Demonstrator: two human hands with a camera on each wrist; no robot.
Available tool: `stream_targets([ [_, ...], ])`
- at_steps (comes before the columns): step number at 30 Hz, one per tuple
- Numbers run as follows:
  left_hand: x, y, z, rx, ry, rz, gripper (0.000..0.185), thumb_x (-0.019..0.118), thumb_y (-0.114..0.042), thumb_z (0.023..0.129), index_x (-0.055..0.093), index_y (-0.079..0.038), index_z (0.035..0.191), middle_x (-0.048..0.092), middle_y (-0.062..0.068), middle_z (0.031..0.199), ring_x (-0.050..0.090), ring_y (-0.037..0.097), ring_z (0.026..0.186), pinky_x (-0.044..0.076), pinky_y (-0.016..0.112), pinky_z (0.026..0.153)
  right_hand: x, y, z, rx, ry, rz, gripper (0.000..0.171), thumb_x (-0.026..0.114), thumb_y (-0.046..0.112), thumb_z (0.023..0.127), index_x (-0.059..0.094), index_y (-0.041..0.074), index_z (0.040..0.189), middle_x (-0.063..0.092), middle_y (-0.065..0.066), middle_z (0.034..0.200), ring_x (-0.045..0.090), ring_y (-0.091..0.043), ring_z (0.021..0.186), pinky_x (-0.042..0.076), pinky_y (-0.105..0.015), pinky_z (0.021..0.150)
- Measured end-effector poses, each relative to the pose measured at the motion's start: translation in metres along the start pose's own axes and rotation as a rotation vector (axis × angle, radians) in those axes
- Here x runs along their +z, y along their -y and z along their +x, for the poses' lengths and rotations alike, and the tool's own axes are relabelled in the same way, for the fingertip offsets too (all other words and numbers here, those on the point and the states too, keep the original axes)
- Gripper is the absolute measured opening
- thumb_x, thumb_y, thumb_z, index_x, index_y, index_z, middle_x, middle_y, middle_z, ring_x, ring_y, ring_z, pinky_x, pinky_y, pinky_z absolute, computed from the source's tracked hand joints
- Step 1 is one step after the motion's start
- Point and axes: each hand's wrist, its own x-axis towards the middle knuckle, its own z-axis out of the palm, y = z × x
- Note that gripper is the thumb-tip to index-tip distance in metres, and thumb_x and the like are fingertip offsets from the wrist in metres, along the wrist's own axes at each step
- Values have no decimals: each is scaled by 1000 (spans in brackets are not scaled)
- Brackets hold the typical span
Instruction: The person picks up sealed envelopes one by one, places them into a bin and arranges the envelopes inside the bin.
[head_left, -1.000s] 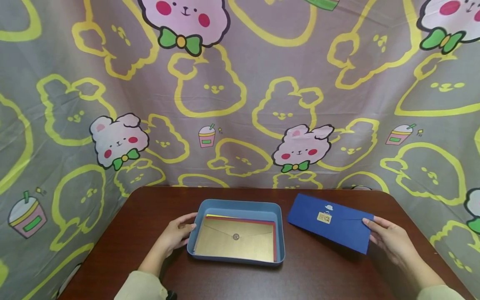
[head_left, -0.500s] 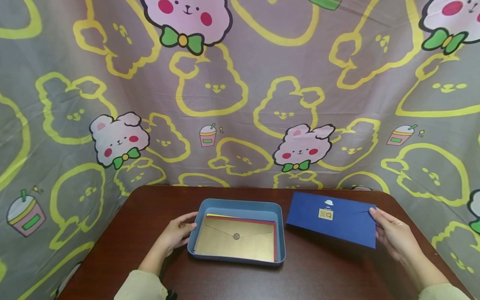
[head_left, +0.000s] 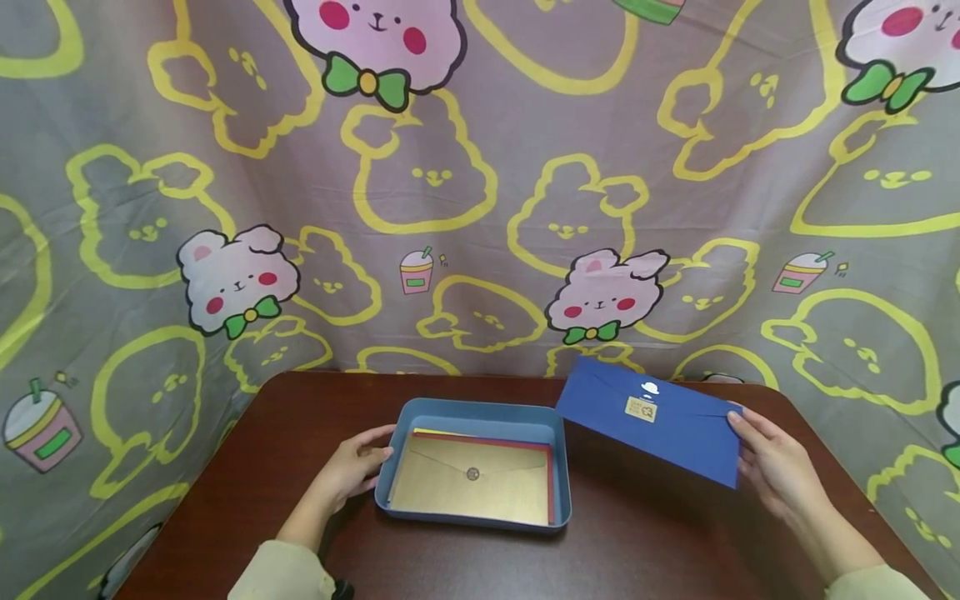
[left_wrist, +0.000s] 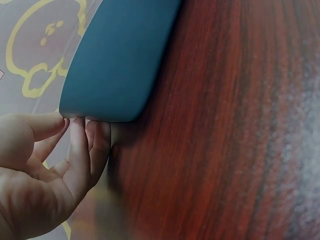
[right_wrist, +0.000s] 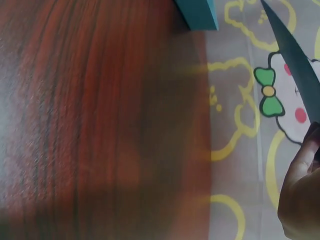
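My right hand [head_left: 780,458] pinches the right end of a blue envelope [head_left: 690,425], thumb on top. The envelope carries a small gold sticker and a white hat print. It hangs tilted above the table, its left corner close to the tray's right rim. In the right wrist view the envelope [right_wrist: 295,60] shows nearly edge-on above the hand [right_wrist: 300,200]. A blue tray [head_left: 566,483] holds a stack of envelopes with a gold envelope [head_left: 472,492] on top; red and yellow edges peek out beneath. My left hand [head_left: 348,471] grips the tray's left wall, thumb at the rim, fingertips against the outside [left_wrist: 100,75].
The dark reddish-brown wooden table [head_left: 465,567] carries the tray near its middle. A grey curtain [head_left: 480,317] with yellow outlines and cartoon rabbits hangs behind the table and along both sides.
The blue envelope has risen off the table and shifted left toward the tray, its left end tipped up. My left hand and the tray have stayed in place.
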Motion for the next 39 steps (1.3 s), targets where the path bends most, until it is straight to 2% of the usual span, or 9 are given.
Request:
stream_targets([
  [7,0,2,2,4,-15,4,41,61,-10,104,56,-6,145,72,12,108,67,22,93,58,36,72,21,5,6,32,35,-74,24,57,20,107,72,38,105,70,13,101,68,-6,90,57,-27,74],
  [11,1,1,0,4,-15,1,41,61,-10,104,56,-6,145,72,15,110,67,22,94,58,36,72,38,3,13,15,49,-145,16,60,24,106,67,38,111,68,18,104,65,0,94,55,-23,77],
  [15,2,0,2,7,-6,-5,42,61,-10,104,55,-6,146,71,16,112,67,22,94,57,35,71,56,1,19,28,38,-206,15,63,29,104,64,35,117,68,15,107,66,-3,98,56,-24,80],
  [19,3,0,3,6,-12,-8,42,61,-10,104,56,-6,145,72,15,110,68,22,95,58,36,72,77,-7,23,50,43,-269,37,63,33,104,58,23,139,58,-2,132,63,-12,113,54,-25,84],
  [22,3,1,4,6,-16,-7,42,62,-10,104,56,-6,145,72,14,109,68,23,95,58,37,72,91,-13,24,63,54,-297,53,62,34,104,47,11,151,50,-8,141,60,-14,117,53,-25,87],
  [25,4,2,4,6,-21,-1,42,62,-10,103,56,-6,145,72,14,108,68,23,94,58,37,71,102,-19,25,62,57,-285,56,61,32,105,44,6,152,58,-4,129,63,-11,108,54,-27,86],
  [29,3,1,3,7,-21,3,42,62,-9,103,56,-5,145,72,15,109,69,24,95,58,38,72,112,-26,27,57,61,-243,52,61,28,106,46,4,149,64,3,111,67,-11,97,56,-28,83],
  [39,6,-1,4,5,-9,-39,43,61,-6,103,54,-3,145,71,16,111,69,26,97,59,39,73,130,-46,38,82,82,-216,42,61,21,105,52,3,143,58,3,88,61,-10,71,50,-24,66],
])
